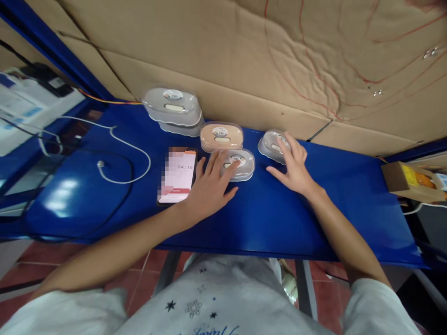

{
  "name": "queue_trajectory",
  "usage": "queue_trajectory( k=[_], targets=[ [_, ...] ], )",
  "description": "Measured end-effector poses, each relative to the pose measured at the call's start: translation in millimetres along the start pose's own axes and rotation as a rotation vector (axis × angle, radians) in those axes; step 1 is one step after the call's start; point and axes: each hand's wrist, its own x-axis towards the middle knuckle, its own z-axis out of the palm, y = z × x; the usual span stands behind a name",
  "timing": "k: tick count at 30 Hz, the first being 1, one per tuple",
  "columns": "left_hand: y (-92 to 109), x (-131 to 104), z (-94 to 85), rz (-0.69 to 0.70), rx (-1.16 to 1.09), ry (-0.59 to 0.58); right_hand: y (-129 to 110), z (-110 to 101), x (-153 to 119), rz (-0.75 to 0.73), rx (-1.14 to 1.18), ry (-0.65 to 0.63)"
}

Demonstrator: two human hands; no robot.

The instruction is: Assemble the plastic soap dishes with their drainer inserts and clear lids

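My left hand (214, 184) rests with spread fingers on a grey oval container (246, 168) with a clear lid and a round label. Just behind it sits an orange oval container (226, 135). My right hand (292, 165) is spread too, its fingers over another grey oval container (268, 145) farther right. At the back left stand stacked grey containers (171, 109) under a clear lid. A phone (178, 174) showing 04:16 lies left of my left hand.
The blue table (244, 223) backs onto a cardboard wall (209, 60). White and black cables (149, 158) curl at the left. An open cardboard box (401, 184) is at the right end, and a black device (47, 79) sits at the far left.
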Motion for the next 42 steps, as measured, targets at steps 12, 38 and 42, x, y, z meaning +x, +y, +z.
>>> queue_trajectory(
  k=[12,38,42],
  targets=[
    [10,-8,6.3,-0.23,-0.891,0.182,-49,5,-2,-0.12,0.361,-0.194],
    [23,-6,0.2,-0.662,-2.089,-0.507,-77,-2,-42,0.043,0.597,0.065],
    [22,-5,2.3,-0.711,-2.092,-0.442,-75,2,-44,0.091,0.637,0.045]
  ],
)
